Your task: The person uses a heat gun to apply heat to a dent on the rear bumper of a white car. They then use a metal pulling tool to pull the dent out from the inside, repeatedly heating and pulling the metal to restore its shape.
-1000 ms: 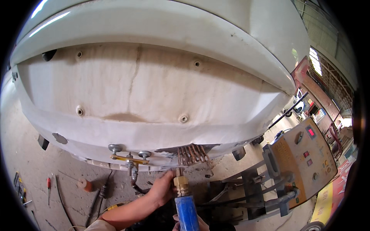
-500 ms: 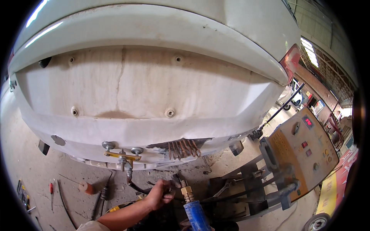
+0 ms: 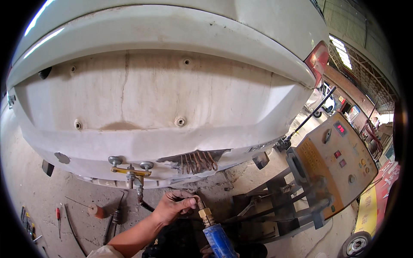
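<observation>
A blue welding gun with a brass collar and a copper tip points up and away at the lower middle. My right hand wraps its handle, mostly hidden behind the blue body. Fingers of my left hand are pinched together beside the tip, round something small and curved that I cannot make out. Beyond both hands, a row of copper wire loops stands along a bare grey patch on the white car panel. Left of it, a brass-barred clamp with two round discs is fixed at the lower edge, its dark cable running toward me.
At right stands a tilted welding machine with a lit red display and a dark handle. Left on the floor lie a red-handled screwdriver, an orange-brown round piece and dark cables. A wheel is at the lower right.
My left hand has moved up and slightly left, its fingers now pinched close at the gun's tip. The view has shifted a little, so the car sits farther left.
</observation>
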Motion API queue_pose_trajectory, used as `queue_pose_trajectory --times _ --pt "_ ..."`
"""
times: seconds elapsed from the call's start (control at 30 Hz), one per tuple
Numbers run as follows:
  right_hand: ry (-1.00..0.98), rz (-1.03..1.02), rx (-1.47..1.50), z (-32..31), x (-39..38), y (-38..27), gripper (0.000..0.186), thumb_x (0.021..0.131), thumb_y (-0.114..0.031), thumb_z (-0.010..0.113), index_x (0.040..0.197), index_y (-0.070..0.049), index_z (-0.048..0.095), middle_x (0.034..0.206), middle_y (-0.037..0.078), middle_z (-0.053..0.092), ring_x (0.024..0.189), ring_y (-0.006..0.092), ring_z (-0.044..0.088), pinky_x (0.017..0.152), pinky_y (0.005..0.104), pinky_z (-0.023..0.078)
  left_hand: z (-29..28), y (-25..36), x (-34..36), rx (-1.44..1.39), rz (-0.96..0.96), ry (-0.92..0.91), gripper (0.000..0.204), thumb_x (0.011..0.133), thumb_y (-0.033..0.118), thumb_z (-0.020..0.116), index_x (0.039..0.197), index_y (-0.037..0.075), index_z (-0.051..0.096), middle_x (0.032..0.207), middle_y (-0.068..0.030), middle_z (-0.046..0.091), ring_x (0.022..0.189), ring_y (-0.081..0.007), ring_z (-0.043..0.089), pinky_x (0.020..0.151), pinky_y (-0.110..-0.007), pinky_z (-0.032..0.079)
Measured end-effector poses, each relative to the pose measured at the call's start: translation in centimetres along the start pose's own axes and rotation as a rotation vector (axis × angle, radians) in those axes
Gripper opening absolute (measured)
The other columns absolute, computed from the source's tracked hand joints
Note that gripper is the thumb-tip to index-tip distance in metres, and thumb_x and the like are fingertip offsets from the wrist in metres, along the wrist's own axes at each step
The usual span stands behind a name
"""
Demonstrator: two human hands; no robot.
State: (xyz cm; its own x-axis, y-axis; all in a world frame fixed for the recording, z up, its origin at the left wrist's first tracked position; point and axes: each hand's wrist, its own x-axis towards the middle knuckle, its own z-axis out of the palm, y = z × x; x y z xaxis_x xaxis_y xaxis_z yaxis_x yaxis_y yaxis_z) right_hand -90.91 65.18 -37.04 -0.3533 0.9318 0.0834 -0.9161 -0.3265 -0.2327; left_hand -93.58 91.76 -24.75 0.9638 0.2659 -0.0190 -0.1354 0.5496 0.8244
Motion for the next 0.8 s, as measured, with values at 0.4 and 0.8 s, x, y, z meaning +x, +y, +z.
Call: queue_pose_trajectory --times 0.4,0.8 --pt "0.881 -0.533 -0.551 15.3 5.5 -0.6 0.057 0.084 -0.045 0.060 0.109 0.006 0.052 0.080 0.018 0.061 0.066 0.0248 0.057 0.060 0.0303 0.047 -0.5 1.8 0.1 0.158 0.046 -0.052 0.025 0.093 0.023 0.056 0.089 0.000 0.063 0.064 0.0021 0.047 0.054 -0.0052 0.037 0.049 -0.019 0.028" --pt "1.078 -0.609 -1.117 18.6 7.0 -0.7 0.052 0.083 -0.041 0.063 0.111 0.002 0.052 0.070 0.014 0.059 0.051 0.0172 0.053 0.047 0.0243 0.042 -1.5 1.9 0.8 0.251 0.064 -0.287 0.031 0.097 0.025 0.047 0.109 0.000 0.060 0.076 0.0008 0.049 0.064 -0.0075 0.041 0.059 -0.021 0.035"
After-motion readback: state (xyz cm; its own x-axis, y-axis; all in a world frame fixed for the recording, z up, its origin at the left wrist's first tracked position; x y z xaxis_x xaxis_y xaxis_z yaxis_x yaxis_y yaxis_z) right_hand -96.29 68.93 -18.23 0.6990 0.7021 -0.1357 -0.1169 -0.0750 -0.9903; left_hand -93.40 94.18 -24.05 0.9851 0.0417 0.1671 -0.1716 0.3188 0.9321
